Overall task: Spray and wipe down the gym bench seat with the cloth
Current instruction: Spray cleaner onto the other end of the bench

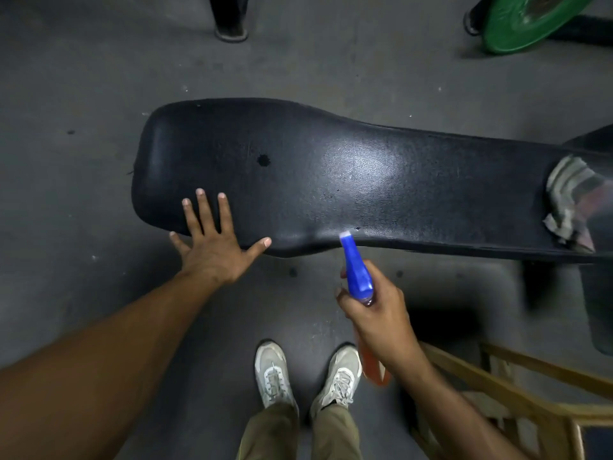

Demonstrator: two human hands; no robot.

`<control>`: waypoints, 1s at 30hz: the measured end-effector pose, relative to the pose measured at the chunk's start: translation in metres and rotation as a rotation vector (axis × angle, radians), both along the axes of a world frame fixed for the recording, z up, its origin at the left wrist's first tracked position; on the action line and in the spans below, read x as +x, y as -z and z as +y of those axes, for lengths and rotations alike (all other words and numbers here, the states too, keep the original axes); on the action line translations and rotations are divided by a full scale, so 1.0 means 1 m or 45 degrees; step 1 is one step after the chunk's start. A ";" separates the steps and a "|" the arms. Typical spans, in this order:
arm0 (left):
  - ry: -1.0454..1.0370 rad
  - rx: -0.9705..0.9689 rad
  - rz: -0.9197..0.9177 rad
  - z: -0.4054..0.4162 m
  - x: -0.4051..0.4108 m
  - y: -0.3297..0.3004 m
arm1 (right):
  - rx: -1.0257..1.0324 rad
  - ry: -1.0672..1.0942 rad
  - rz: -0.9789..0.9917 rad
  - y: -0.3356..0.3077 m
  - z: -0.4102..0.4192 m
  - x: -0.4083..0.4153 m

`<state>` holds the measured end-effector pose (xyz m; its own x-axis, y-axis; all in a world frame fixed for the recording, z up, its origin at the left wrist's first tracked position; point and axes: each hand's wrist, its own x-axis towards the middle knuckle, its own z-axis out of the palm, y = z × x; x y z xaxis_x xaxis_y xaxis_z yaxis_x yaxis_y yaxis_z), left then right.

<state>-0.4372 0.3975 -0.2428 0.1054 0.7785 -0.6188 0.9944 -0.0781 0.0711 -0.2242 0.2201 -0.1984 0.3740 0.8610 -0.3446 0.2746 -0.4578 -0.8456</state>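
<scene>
The black padded bench seat (298, 167) stretches across the middle, wide at the left and narrow toward the right. My left hand (214, 240) lies flat with spread fingers on the seat's near left edge. My right hand (374, 310) grips a spray bottle (356, 270) with a blue head and orange liquid, its white nozzle pointing at the seat's near edge. A pale sheen shows on the seat's middle. A striped grey cloth (569, 200) lies crumpled on the seat's far right end.
A green weight plate (527, 21) leans at the top right. A black post foot (232, 24) stands at the top centre. A wooden frame (517, 403) sits at the lower right beside my white shoes (308, 373). Grey floor surrounds the bench.
</scene>
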 end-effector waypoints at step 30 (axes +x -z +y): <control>-0.029 -0.063 -0.003 0.003 -0.002 0.001 | 0.096 -0.116 -0.015 0.004 0.118 -0.033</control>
